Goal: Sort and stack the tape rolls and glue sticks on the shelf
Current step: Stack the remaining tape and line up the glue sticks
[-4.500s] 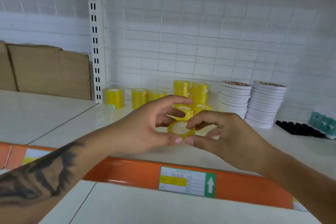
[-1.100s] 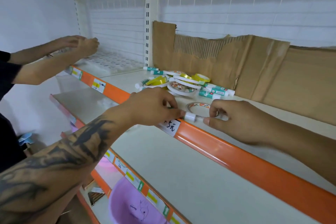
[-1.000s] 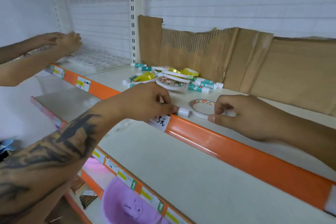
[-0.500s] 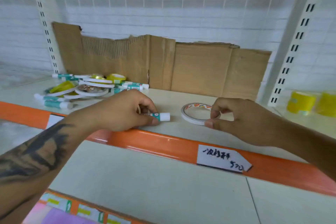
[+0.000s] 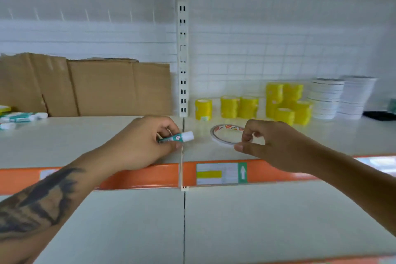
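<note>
Pinching a teal-and-white glue stick (image 5: 176,137) between thumb and curled fingers, the left hand (image 5: 147,141) held it roughly level just above the shelf (image 5: 85,141), white cap pointing right, right at the seam between two shelf boards. The right hand (image 5: 267,146) gripped a thin white tape roll (image 5: 227,136) by its right rim, thumb below and fingers curled over the top edge; the roll seemed to be tilted slightly off the board, though whether its far edge touched could not be told. Both items looked light and rigid. The glue stick's smooth plastic barrel was probably a little slippery, so a hold around the middle of the barrel suited it better than one on the cap. The tape roll was a thin hoop, likely best taken across its rim or through the core, and it would lie flat for stacking. Both forearms reached forward over the orange shelf edge (image 5: 139,176), wrists nearly level, the left forearm tattooed. Behind the right hand stood yellow tape rolls (image 5: 285,100) and two stacks of white tape rolls (image 5: 340,96); more glue sticks (image 5: 21,117) lay far left before a cardboard sheet (image 5: 96,88).
</note>
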`<state>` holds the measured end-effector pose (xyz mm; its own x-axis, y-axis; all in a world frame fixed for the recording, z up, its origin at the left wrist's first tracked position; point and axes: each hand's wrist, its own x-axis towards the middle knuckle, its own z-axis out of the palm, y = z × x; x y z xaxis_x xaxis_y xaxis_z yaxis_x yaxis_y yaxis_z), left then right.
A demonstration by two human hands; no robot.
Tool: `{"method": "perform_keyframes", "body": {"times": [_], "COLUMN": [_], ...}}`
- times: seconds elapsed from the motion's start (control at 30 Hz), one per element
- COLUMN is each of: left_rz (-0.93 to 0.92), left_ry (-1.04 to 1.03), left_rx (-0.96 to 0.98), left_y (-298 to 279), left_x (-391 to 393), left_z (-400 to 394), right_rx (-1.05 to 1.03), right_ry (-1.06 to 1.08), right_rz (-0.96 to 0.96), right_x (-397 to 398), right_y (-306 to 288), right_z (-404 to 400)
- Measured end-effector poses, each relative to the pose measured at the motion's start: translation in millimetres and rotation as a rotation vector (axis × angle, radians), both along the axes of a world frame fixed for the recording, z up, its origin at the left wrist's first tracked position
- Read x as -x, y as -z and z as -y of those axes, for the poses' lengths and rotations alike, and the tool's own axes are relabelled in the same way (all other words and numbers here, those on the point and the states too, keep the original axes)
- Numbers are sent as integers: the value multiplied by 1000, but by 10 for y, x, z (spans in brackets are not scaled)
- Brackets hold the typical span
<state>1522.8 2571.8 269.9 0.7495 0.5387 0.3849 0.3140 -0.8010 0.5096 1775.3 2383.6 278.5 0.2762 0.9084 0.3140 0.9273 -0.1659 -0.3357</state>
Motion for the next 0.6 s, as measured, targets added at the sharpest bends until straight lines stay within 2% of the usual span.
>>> {"method": "perform_keyframes", "body": {"times": [0.2,0.43,0.6], "left_rz": [-25,-31,-10], "left_ry": [75,59,133], "left_rx": [-5,-104,-61], "left_y": [36,-13,-195], "left_x": [-1067,-2014,-2708], "left_z": [540,902,1010], "right_rx": [42,54,105], "right_ry": [147,185,203], "right_rz": [-24,-51,-16], "right_x": [-879,-1636,-2063], "right_y": [84,112,92], "right_z": [599,896,1094]}}
